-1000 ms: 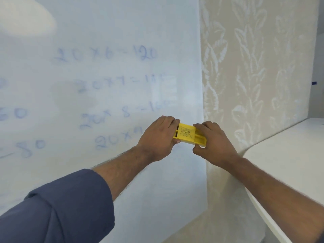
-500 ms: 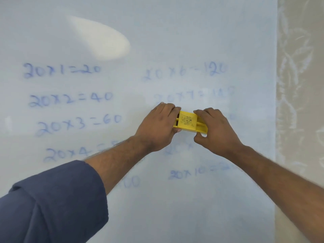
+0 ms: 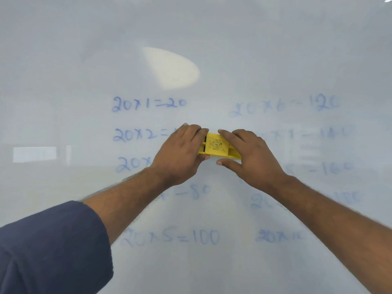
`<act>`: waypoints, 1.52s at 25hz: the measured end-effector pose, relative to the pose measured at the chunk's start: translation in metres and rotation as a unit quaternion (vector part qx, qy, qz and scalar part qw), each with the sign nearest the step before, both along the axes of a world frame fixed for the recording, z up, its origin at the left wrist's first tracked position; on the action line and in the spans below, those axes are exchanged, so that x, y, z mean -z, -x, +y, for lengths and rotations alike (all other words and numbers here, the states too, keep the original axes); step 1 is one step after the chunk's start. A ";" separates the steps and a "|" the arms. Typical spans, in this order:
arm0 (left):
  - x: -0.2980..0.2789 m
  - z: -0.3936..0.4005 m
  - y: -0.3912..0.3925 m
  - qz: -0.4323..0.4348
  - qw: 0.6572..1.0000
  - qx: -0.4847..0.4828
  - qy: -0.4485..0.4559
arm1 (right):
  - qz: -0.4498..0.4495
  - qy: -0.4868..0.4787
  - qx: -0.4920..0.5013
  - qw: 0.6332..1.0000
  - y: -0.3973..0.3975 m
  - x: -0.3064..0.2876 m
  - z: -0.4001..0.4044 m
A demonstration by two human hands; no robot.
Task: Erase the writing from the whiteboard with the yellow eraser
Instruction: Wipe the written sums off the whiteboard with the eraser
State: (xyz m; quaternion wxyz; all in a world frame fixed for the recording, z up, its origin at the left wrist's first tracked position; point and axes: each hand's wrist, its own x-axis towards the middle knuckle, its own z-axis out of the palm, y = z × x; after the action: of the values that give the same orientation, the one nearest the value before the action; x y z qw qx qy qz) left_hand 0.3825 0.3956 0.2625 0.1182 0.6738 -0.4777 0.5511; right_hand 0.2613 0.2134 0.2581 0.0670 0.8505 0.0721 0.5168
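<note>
Mid-board (image 3: 254, 49), between the two columns of sums (image 3: 148, 103), the eraser (image 3: 216, 148) sits flat against the surface, left hand (image 3: 180, 153) and right hand (image 3: 250, 158) each pinching an end, likely for firm, even wiping pressure.

Whiteboard (image 3: 212, 28): filled the view, with a bright oval glare above the hands
Writing (image 3: 148, 103): two columns of blue sums; the left was crisp, the right smeared and faint
Yellow eraser (image 3: 215, 147): was pressed flat on the board between the columns
Left hand (image 3: 180, 154): gripped the eraser's left end
Right hand (image 3: 249, 158): clasped its right end, thumb below
Sleeve (image 3: 48, 247): dark blue, near left
</note>
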 end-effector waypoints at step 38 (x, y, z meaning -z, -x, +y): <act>-0.049 0.192 -0.229 -0.054 0.982 -0.098 0.154 | -0.125 0.182 0.019 0.975 -0.163 -0.145 0.151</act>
State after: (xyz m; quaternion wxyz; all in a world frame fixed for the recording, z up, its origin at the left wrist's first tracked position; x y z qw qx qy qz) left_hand 0.6115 0.5880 0.3113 0.1396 0.6603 -0.3243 0.6628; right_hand 0.4241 0.3642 0.4032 0.2389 0.7537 0.1402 0.5960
